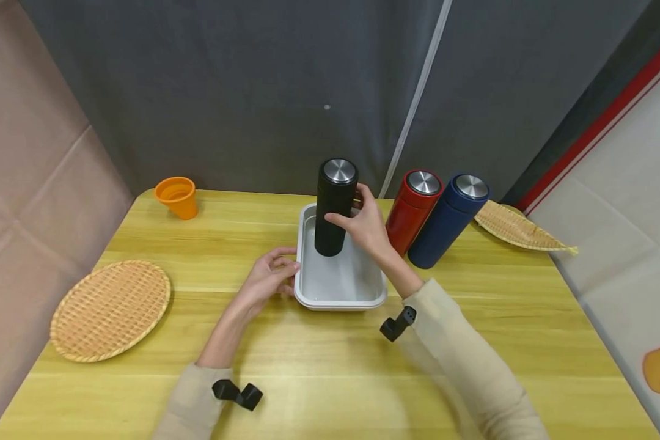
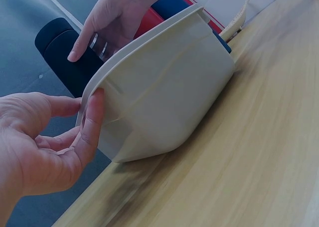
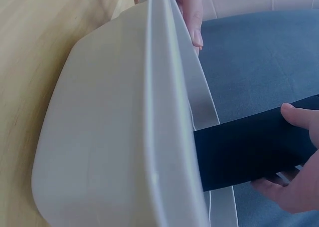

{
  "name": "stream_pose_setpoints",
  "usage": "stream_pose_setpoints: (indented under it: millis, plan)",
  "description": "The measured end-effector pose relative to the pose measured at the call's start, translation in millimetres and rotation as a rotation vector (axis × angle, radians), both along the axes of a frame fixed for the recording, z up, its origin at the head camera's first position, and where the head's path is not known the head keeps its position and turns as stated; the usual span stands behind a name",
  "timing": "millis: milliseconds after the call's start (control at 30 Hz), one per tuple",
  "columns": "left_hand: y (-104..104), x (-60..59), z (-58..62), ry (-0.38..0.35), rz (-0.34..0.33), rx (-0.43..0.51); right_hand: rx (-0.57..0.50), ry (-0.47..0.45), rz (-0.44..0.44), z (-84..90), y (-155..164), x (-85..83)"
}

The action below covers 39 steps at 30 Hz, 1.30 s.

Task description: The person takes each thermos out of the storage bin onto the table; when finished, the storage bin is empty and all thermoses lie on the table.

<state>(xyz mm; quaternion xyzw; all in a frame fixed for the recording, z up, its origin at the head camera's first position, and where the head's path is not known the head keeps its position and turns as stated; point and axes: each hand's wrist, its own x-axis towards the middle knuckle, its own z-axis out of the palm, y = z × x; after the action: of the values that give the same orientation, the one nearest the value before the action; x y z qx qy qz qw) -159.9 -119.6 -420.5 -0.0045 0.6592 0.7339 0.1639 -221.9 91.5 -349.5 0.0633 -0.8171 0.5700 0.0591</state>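
A black thermos (image 1: 329, 198) with a steel-topped lid stands upright over the far part of a light grey plastic bin (image 1: 341, 304), its lower end inside the walls. My right hand (image 1: 370, 225) grips the thermos around its middle from the right, thumb in front and fingers behind. Whether its base touches the bin floor I cannot tell. At the bin's left side, my left hand (image 1: 267, 276) pinches the rim, as the left wrist view shows with the fingers (image 2: 92, 122) at the lip. Right of the bin are a red thermos (image 1: 409, 214) and a blue thermos (image 1: 445, 223), side by side.
An orange cup (image 1: 178, 198) stands at the back left of the wooden table (image 1: 319, 366). A round woven tray (image 1: 110, 310) lies at the left, and another woven piece (image 1: 519, 229) is at the back right. A dark grey partition (image 1: 242, 98) closes off the far edge.
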Motion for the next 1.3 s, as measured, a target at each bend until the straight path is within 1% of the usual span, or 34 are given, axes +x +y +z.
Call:
stream_pose_setpoints:
  millis: [200,400,533,767,900,1000,1100,1167,1300]
  plan:
    - [0.6,-0.3,-0.3,-0.003,0.000,0.001,0.002,0.019,0.002,-0.8,2.0,1.4]
    - [-0.3,-0.6,-0.5,-0.005,0.012,-0.001,0.026,0.045,0.045,-0.8,1.8,3.2]
    - [-1.2,-1.1,0.0,-0.003,0.014,0.003,0.023,0.054,0.065,1.7,2.1,7.6]
    - [0.4,-0.5,-0.8,0.018,0.009,0.015,-0.004,0.091,0.083,11.5,5.3,24.8]
    - [1.6,0.7,-3.4,0.011,0.000,0.014,-0.018,0.093,0.082,13.6,8.5,36.0]
    - [1.0,1.8,-4.4,-0.001,0.009,0.007,-0.002,0.096,0.080,16.3,9.2,43.6]
    - [0.7,2.3,-3.7,-0.006,0.015,0.007,0.021,0.104,0.073,23.7,10.5,52.1]
    - [0.7,1.8,-3.1,0.001,0.007,0.009,0.030,0.116,0.063,29.8,12.2,57.1]
    - [0.1,0.5,-2.1,0.006,0.012,0.017,0.010,0.151,0.066,42.7,17.3,63.8]
